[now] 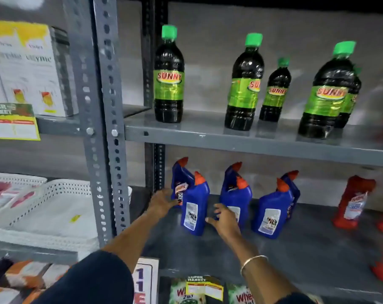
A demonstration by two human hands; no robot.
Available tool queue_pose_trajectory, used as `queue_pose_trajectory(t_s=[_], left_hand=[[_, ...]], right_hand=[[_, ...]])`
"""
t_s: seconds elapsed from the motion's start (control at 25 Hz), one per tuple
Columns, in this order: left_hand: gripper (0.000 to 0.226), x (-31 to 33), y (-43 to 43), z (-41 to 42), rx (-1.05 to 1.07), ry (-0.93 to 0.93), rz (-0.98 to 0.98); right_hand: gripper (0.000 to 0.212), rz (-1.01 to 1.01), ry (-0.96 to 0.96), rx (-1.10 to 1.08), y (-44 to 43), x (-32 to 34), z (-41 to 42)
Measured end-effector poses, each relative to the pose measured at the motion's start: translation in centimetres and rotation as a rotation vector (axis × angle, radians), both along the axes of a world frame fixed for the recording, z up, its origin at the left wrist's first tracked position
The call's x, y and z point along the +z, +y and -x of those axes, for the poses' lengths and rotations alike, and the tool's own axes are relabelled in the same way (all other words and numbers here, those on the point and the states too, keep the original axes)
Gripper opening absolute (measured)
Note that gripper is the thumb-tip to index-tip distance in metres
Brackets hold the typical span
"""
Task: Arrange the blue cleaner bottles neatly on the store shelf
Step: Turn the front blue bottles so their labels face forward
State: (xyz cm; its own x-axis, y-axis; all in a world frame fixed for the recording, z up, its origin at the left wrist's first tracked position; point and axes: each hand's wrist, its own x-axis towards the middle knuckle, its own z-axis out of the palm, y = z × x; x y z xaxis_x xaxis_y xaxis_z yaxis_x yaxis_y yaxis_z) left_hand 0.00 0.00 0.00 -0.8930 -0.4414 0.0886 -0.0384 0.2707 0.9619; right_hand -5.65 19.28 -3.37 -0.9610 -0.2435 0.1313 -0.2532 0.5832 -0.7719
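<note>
Six blue cleaner bottles (195, 207) are standing in three pairs on the lower shelf (306, 249). Left hand (162, 199), fingers spread, is touching the leftmost pair; right hand (224, 219), fingers loosely spread, is resting against the middle pair.

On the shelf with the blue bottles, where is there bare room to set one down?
Bare shelf lies in front of the blue bottles and between them and the red bottles. The left end is crowded: paired bottles, with the left hand and right hand among them.
</note>
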Motion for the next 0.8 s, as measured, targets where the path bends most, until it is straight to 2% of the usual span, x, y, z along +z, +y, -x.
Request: queue_pose_trajectory(t_s=[0.04,0.12,0.24,0.32,0.36,0.44,0.52,0.6,0.68,0.8], left_hand=[[0.032,-0.6,-1.1,1.3,-0.043,0.007,-0.05],[0.052,-1.6,-2.6,3.7,-0.186,-0.008,0.023],[0.052,-1.7,-2.7,5.8,-0.386,-0.047,0.088],[0.053,-1.4,-2.4,6.1,-0.465,-0.072,0.095],[0.055,-1.8,-2.4,6.5,-0.476,-0.076,0.092],[0.054,-1.7,-2.7,7.0,-0.465,-0.07,0.107],[0.047,-0.9,-2.6,6.6,-0.465,-0.084,0.166],[0.039,0.2,-2.3,6.1,-0.467,-0.098,0.175],[0.032,1.2,-1.7,5.6,-0.471,-0.089,0.13],[0.03,2.9,0.1,4.8,-0.317,-0.052,0.123]], right_hand=[[0.054,0.055,-0.033,0.003,-1.1,-0.9,0.8],[0.043,0.074,-0.066,0.01,-2.8,-1.4,1.4],[0.049,0.04,-0.099,-0.043,-4.5,-2.0,1.5],[0.033,0.057,-0.09,-0.083,-4.7,-1.6,1.2],[0.025,0.073,-0.087,-0.093,-4.6,-1.9,1.6],[0.035,0.082,-0.091,-0.078,-4.3,-1.7,2.0],[0.023,0.109,-0.087,-0.037,-3.9,-1.5,2.3],[0.036,0.122,-0.069,0.02,-3.2,-1.1,2.9],[0.036,0.179,-0.085,0.041,-2.7,-0.1,3.0],[0.029,0.267,-0.074,-0.029,-2.8,1.0,2.2]])
